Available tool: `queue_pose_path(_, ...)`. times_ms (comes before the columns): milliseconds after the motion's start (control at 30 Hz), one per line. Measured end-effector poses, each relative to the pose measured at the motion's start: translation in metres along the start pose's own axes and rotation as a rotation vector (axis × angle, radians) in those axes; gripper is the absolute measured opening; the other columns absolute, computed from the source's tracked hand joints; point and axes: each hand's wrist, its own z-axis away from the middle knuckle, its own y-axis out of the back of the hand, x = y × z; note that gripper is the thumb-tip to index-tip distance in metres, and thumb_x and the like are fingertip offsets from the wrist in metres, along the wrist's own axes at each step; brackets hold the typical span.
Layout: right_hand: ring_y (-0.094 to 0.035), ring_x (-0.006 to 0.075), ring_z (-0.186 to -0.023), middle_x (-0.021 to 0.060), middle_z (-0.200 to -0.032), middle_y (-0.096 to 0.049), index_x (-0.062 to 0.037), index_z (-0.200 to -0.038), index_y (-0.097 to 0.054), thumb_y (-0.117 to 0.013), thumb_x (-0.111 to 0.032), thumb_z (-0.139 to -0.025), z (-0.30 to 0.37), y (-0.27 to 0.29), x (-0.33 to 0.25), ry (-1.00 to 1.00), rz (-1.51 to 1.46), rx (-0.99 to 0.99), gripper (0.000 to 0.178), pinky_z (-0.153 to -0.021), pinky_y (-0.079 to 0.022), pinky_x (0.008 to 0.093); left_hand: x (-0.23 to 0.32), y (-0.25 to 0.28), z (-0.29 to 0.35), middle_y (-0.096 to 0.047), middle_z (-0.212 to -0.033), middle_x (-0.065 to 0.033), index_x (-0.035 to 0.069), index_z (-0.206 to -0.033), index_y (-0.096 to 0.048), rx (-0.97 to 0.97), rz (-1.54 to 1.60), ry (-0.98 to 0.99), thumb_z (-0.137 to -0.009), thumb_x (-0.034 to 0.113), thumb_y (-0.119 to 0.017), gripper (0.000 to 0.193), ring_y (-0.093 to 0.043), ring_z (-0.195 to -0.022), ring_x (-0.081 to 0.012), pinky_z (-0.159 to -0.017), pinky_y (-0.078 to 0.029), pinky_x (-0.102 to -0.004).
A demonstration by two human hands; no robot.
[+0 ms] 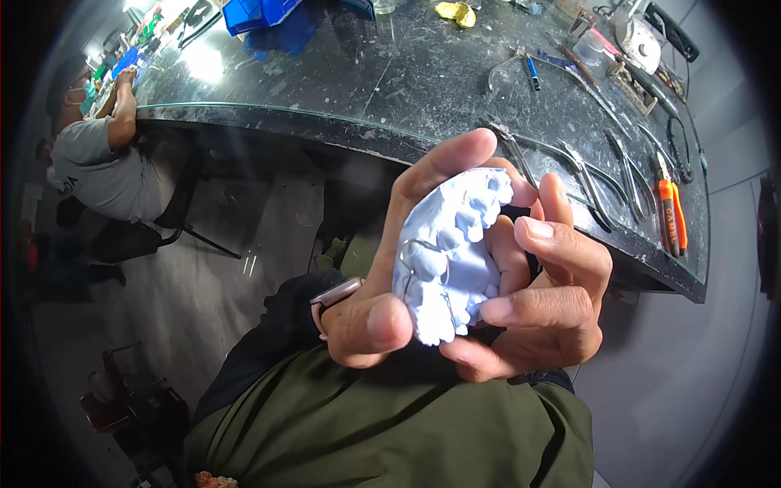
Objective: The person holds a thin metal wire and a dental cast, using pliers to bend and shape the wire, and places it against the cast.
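Observation:
A pale bluish-white dental cast (447, 244) with moulded teeth is held up in front of me, above my lap. My left hand (374, 313) grips it from the left, its thumb by the lower end and its other fingers round the far end. A thin bent wire (410, 259) lies against the teeth on the cast's left side. From the right, my right hand (565, 305) reaches in with curled fingers. Two of its fingertips press the cast's lower right edge, while its upper fingers are bent beside the cast. Whether they also pinch the wire is hidden.
Beyond my hands runs a dark, dusty workbench (325, 89). Several metal pliers (590, 183) and orange-handled pliers (672, 215) lie at its right. A blue pen-like tool (533, 71), yellow lump (455, 13) and blue container (256, 15) are farther back. A seated person (114, 163) works at left.

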Motion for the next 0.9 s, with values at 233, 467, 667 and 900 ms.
queue_pose_path(233,-0.05,0.0372,-0.111,0.0266,-0.104,-0.052,-0.0043,-0.078,-0.053,-0.08,-0.028,-0.062,-0.003,0.0,0.0,-0.016,-0.083,-0.02,0.04,-0.103,-0.03,0.0523,-0.006,-0.006,0.003,-0.031,-0.132,-0.0197,0.006,-0.138,-0.019,0.12,0.059,0.028,-0.09,0.025,-0.048,0.06,-0.042,-0.113,-0.0274,-0.092,-0.042,-0.0377)
queue_pose_path(467,-0.052,0.0356,-0.108,0.0264,-0.104,-0.053,-0.0046,-0.078,-0.052,-0.078,-0.026,-0.063,0.0,-0.001,0.004,-0.012,-0.078,-0.024,0.036,-0.103,-0.031,0.0507,-0.007,-0.004,0.003,-0.029,-0.134,-0.0202,0.008,-0.14,-0.016,0.112,0.068,-0.006,-0.085,0.027,-0.055,0.07,-0.039,-0.113,-0.0249,-0.09,-0.04,-0.036)
queue_pose_path(667,-0.052,0.0374,-0.109,0.0283,-0.106,-0.052,-0.0023,-0.085,-0.051,-0.078,-0.032,-0.064,0.002,-0.005,0.006,-0.019,-0.127,-0.036,0.045,-0.105,-0.028,0.0511,-0.014,0.001,0.009,-0.028,-0.135,-0.0206,0.01,-0.141,-0.014,-0.014,0.296,-0.079,-0.08,0.029,-0.061,0.079,-0.037,-0.113,-0.0228,-0.089,-0.039,-0.0346)
queue_pose_path(900,-0.049,0.0306,-0.105,0.0084,-0.104,-0.042,-0.0203,-0.105,-0.044,-0.061,-0.039,-0.075,0.006,-0.027,0.014,0.33,0.133,0.286,0.039,-0.099,-0.036,0.0528,0.004,-0.003,0.005,-0.028,-0.138,-0.0226,0.005,-0.141,-0.011,0.018,0.315,0.357,-0.091,0.039,-0.03,0.063,-0.051,-0.073,-0.0212,-0.056,-0.041,-0.0267)
